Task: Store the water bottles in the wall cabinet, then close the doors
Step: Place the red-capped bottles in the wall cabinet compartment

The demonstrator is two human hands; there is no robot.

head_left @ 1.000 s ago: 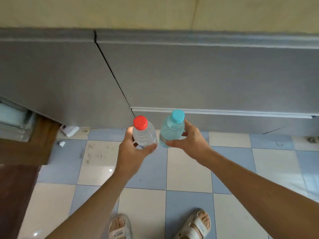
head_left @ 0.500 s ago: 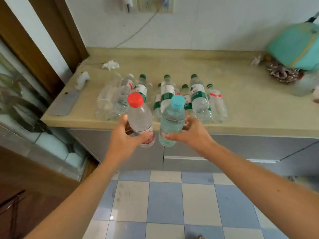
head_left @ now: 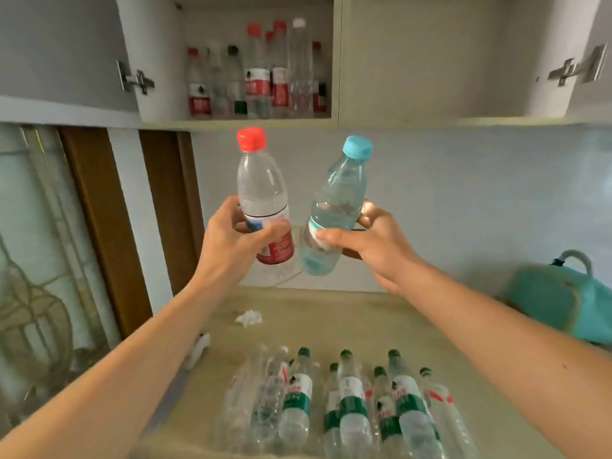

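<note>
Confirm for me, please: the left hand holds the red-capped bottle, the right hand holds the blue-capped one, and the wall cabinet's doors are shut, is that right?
Not quite: the head view shows the wall cabinet standing open, with bottles already inside its left compartment. The rest holds: the left hand grips the red-capped bottle, and the right hand grips the blue-capped bottle.

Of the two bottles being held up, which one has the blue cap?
The bottle in the right hand: the blue-capped bottle, tinted and tilted. The red-capped bottle in the left hand is clear and nearly upright.
</note>
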